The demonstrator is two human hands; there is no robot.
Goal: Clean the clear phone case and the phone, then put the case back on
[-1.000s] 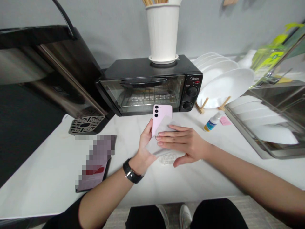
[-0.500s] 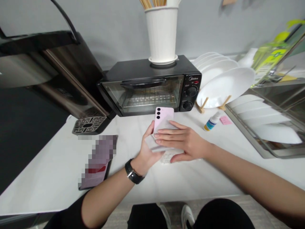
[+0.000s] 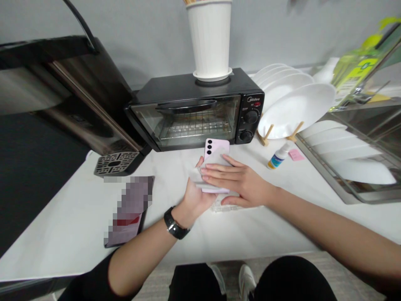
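A lilac smartphone (image 3: 221, 144) lies back up in my left hand (image 3: 197, 195), three camera lenses at its top left corner. My left hand is closed around it from below, with the thumb side along the left edge. My right hand (image 3: 249, 182) presses a thin white wipe (image 3: 196, 177) against the phone's back, fingers stretched nearly flat across it. Part of the wipe hangs over the left edge toward my left palm. Beneath my hands a clear, crinkled-looking piece (image 3: 221, 205) rests on the counter, partly covered; its kind is unclear.
Behind the phone stands a black toaster oven (image 3: 194, 106) with a white cup (image 3: 209, 39) on top. A small spray bottle (image 3: 278, 156) and pink note (image 3: 296, 154) are at right, near racked plates (image 3: 297, 110). A blurred-out dark-edged tablet-like object (image 3: 133, 209) lies left.
My right hand and the wipe have shifted slightly up and left on the phone. The phone's lower edge now shows below the wipe.
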